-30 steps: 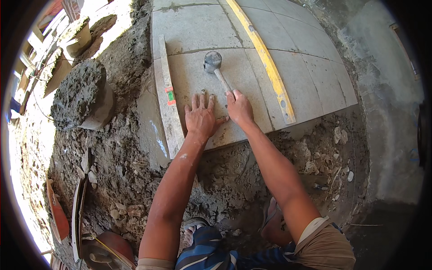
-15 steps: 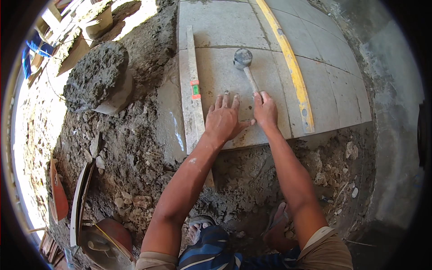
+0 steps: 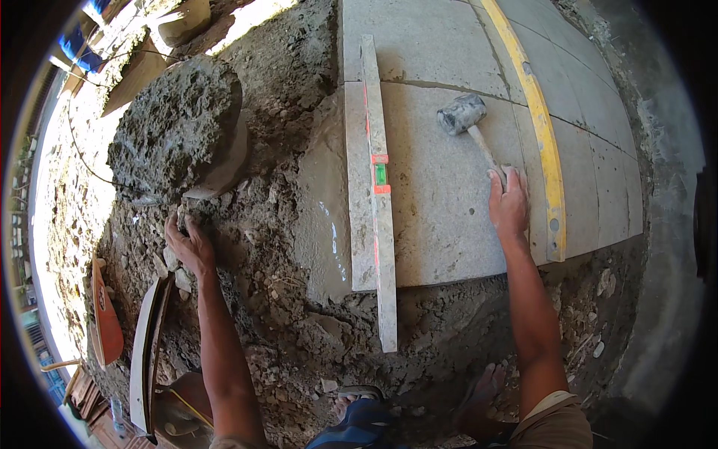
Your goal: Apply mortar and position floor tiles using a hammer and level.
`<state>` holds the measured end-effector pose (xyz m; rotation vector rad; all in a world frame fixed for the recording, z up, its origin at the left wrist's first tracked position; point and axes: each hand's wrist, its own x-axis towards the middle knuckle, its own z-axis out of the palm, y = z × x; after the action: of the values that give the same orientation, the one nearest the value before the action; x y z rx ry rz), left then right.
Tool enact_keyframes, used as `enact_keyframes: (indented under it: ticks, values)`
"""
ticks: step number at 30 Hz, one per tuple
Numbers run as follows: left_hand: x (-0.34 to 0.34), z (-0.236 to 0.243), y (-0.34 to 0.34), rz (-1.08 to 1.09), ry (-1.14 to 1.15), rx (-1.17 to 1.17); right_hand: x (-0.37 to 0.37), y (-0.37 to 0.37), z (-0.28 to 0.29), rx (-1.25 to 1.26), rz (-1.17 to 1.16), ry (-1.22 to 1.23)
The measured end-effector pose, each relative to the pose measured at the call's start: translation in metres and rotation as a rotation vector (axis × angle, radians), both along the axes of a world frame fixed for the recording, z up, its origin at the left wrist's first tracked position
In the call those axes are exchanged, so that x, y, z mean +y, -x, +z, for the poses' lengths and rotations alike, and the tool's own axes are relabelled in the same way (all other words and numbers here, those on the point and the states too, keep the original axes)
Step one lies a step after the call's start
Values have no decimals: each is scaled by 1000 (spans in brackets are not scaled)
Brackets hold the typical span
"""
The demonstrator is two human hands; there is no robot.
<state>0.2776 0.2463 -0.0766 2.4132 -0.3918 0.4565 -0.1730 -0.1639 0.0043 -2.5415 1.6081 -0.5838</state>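
On the grey floor tiles (image 3: 441,209), my right hand (image 3: 510,200) is closed round the handle of a rubber mallet (image 3: 462,114), whose dark, dusty head rests on the tile. My left hand (image 3: 191,241) is off to the left, fingers apart and slightly bent, just below a container heaped with wet mortar (image 3: 176,127). I cannot tell whether its fingertips touch the container or the rubble there. Between my hands a long spirit level (image 3: 383,247) with a green vial lies along the tiles' left edge, its near end jutting past them.
A yellow straightedge (image 3: 544,142) lies across the tiles on the right. At lower left are a curved white-edged piece (image 3: 142,352), an orange piece (image 3: 107,329) and a dark container (image 3: 183,411). Rough mortar and stones (image 3: 262,299) cover the ground beside the tiles.
My left hand has lifted off the tile and swung left to the mortar container. My right hand still grips the mallet. The view has shifted left.
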Motion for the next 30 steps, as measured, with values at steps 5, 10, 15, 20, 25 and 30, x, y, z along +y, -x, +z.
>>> enact_keyframes:
  ticks: [5, 10, 15, 20, 25, 30]
  values:
    - [-7, -34, -13, 96, -260, -116, 0, -8, -2, 12, -62, -70]
    - [-5, -22, -14, 129, -586, 251, 13, -31, 12, -8, -179, -101]
    - [-10, -19, -11, 66, -724, 298, 33, -62, 35, -291, -87, 59]
    - [6, -30, -17, 4, -759, 244, 51, -78, 41, -393, 23, 20]
    - [11, -36, -20, -11, -781, 164, 67, -78, 35, -415, 70, -41]
    - [15, -41, -28, -12, -788, 76, 83, -64, 27, -384, 35, -57]
